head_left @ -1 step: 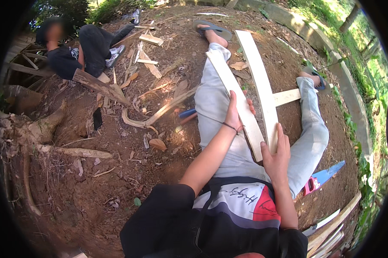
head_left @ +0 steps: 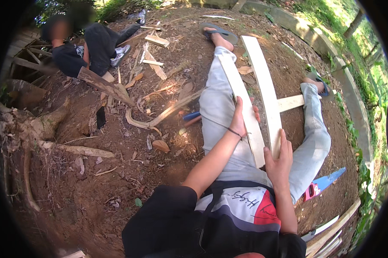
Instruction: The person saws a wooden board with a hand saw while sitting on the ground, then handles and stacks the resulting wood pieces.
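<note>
My left hand (head_left: 240, 118) grips a pale wooden plank (head_left: 242, 94), thumb on the upper face and fingertips showing past its right edge. This plank slants along my left thigh, its near end above my lap. Beside it, between my legs, lies a second pale plank (head_left: 264, 84). My right hand (head_left: 280, 165) holds the near end of that one between thumb and stretched fingers. A shorter wooden strip (head_left: 291, 103) meets the second plank from the right, reaching to my right shin; how they join is hidden.
A blue handsaw (head_left: 329, 179) with a red handle lies right of my right leg, above several wooden strips (head_left: 331, 238). A blue-handled tool (head_left: 191, 116) rests left of my left knee. Wood offcuts (head_left: 157, 41), roots and a seated person (head_left: 95, 47) are at far left. A low concrete curb (head_left: 353, 99) bounds the right.
The plank in my left hand has turned slightly, its far end swinging right toward the other plank. The whole view has shifted a little.
</note>
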The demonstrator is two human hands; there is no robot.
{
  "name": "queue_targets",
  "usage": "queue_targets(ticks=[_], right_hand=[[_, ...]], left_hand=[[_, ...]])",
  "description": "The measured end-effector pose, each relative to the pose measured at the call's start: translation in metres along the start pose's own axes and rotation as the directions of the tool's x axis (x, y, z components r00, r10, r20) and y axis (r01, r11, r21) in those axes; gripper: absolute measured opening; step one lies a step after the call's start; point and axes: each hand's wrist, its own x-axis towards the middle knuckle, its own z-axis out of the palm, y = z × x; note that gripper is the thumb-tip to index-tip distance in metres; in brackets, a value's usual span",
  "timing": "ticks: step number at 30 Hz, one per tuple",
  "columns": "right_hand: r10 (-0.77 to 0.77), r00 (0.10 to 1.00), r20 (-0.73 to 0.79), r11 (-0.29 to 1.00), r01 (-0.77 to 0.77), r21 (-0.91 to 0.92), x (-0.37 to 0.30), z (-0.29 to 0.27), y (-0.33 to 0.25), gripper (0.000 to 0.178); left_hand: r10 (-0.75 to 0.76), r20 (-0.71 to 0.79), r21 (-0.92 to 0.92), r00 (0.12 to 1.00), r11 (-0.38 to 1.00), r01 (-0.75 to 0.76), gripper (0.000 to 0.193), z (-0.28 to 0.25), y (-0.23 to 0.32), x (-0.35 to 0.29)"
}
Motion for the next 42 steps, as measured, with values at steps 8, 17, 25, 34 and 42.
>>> queue_targets(ticks=[8,17,25,34,42], right_hand=[[-0.066,0.997,-0.032,0.995,0.068,0.072,0.017,0.021,-0.010,0.065],[-0.109,0.960,0.258,0.968,0.162,-0.194,0.020,0.041,0.013,0.061],[0.046,0.925,0.378,0.999,-0.036,-0.035,0.014,0.040,0.019,0.093],[0.023,0.903,0.429,0.930,-0.177,0.323,0.012,0.052,0.044,0.081],[0.020,0.901,0.433,0.949,-0.153,0.276,0.016,0.047,0.053,0.078]], left_hand=[[-0.039,-0.024,0.022,0.999,0.999,0.039,0.081,-0.004,0.009,0.005],[-0.071,-0.009,0.002,0.997,0.997,0.071,0.067,-0.004,0.002,0.010],[0.004,-0.048,-0.013,0.999,1.000,-0.005,0.050,-0.012,-0.001,0.016],[0.027,0.003,-0.052,1.000,0.998,-0.026,0.060,-0.022,0.004,0.017],[0.021,-0.012,0.060,1.000,0.998,-0.020,0.061,-0.017,0.002,0.021]])
